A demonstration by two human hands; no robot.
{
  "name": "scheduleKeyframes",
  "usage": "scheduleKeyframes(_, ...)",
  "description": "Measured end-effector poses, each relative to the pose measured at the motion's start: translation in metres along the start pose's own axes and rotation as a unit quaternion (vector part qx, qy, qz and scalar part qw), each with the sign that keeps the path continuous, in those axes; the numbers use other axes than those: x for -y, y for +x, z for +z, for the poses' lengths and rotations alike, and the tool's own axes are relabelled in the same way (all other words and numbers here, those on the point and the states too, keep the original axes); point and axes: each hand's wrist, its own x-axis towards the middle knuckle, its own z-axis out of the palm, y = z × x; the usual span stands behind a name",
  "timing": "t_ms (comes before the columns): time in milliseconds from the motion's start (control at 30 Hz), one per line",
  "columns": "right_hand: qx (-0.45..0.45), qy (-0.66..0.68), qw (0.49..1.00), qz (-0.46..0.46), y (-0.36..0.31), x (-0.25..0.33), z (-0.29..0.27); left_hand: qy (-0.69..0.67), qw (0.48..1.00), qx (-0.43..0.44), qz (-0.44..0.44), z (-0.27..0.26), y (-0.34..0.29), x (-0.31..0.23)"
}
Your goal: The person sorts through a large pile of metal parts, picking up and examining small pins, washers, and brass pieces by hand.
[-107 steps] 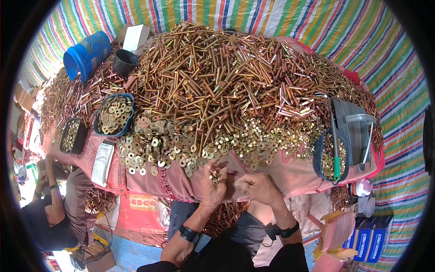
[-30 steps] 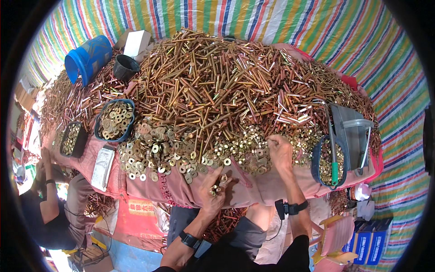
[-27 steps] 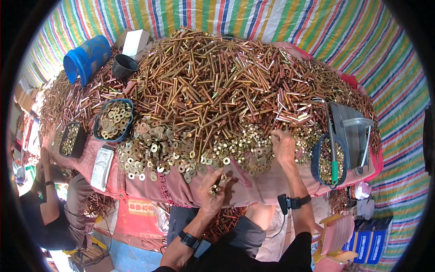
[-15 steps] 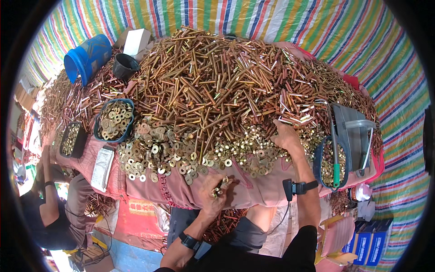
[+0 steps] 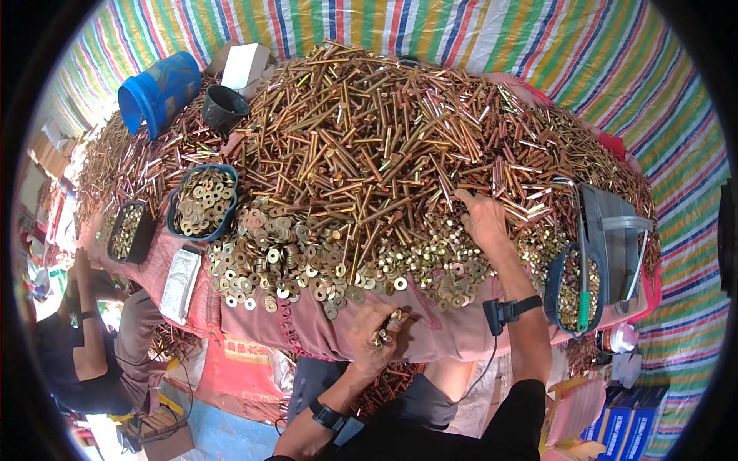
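Observation:
My left hand is closed around several gold-coloured bolts, their ends showing between thumb and fingers, above the front edge of the pink cloth. At the near edge of the big pile of long bolts, my right hand reaches in with index finger and thumb apart. Its fingertips are among the bolts, and the other fingers are partly hidden. Loose nuts lie just left of the right hand. A heap of flat washers spreads further left.
A blue tub of washers, a black tray of nuts and a silver packet stand left. A blue bucket and black bucket lie behind. At right are a nut tub and a green-handled tool. Another person sits at left.
My right hand has moved slightly up and away, deeper into the bolts. My left hand still holds its bolts, turned a little. The whole view has shifted slightly.

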Motion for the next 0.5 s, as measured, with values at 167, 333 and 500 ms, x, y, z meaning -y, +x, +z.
scheduleKeyframes(167, 0.016, -0.022, 0.999, 0.024, 0.024, 0.007, -0.006, 0.014, 1.0, 0.009, -0.005, 0.0, -0.002, -0.001)
scheduleKeyframes(333, -0.027, -0.055, 0.994, 0.089, 0.027, 0.007, -0.004, 0.032, 0.999, 0.015, -0.011, 0.002, -0.003, 0.001)
scheduleKeyframes(500, -0.021, -0.017, 0.999, 0.033, 0.018, 0.001, 0.0, 0.052, 0.998, 0.018, -0.01, 0.003, -0.005, 0.001)
